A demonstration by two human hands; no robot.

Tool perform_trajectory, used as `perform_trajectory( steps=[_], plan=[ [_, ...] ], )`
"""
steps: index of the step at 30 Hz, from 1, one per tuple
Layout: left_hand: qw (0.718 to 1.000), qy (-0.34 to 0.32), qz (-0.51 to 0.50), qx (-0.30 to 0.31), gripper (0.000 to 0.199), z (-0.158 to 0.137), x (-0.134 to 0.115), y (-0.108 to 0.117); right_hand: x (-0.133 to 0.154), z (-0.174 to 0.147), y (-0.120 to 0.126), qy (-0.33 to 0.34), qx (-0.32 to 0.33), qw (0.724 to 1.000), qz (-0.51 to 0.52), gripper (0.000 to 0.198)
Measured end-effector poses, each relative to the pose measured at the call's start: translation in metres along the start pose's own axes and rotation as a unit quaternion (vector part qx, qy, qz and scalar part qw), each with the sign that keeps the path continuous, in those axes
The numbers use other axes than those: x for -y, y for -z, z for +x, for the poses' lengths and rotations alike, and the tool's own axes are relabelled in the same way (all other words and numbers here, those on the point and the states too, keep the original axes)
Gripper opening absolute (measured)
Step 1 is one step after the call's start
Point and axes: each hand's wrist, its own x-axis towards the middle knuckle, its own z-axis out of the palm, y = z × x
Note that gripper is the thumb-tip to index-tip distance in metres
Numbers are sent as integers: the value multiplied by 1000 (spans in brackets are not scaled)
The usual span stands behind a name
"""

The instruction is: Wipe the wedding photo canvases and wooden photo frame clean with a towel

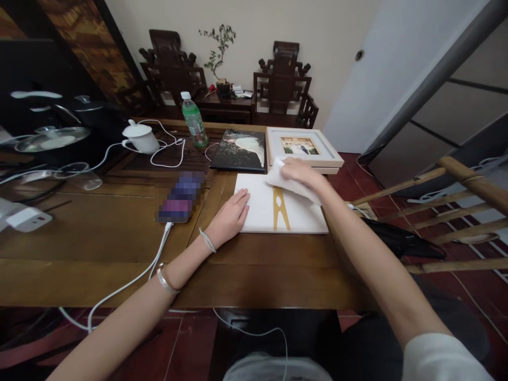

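A white rectangular picture frame [257, 209] lies back side up on the wooden table, a tan A-shaped stand [281, 214] running down its middle. Along its left edge rests my left hand [232, 211], fingers stretched out and pressed lightly on the white surface. My right hand [297, 172] grips a white cloth or tissue [291, 188] over the upper right of the frame, covering the top of the stand. Just behind are a framed wedding photo [300, 146] with a pale border, lying on another pale frame, and a dark picture panel [240, 151].
A phone [180, 198] with a white charging cable lies left of my left hand. Further back stand a green-labelled bottle [194, 120], a lidded white cup [142, 138] and a clear plastic cup [81, 176]. A glass-lidded pan [55, 140] is far left; a wooden chair [468, 185] stands right.
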Motion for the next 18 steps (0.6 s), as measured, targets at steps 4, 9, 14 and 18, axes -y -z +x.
perform_trajectory(
  steps=[4, 9, 14, 18],
  plan=[
    [1000, 4, 5, 7, 43, 0, -1, 1, -43, -20, 10, -59, -4, 998, 9, 25],
    [1000, 7, 10, 5, 42, 0, -1, 0, -66, -61, 1, -9, 2, 1000, 13, 8],
    [1000, 9, 19, 11, 43, 0, -3, 1, -52, -125, 2, 105, 84, 990, 47, 7],
    [1000, 10, 24, 18, 43, 0, -6, 3, -39, -156, 9, 141, 147, 978, 55, 10]
  ],
)
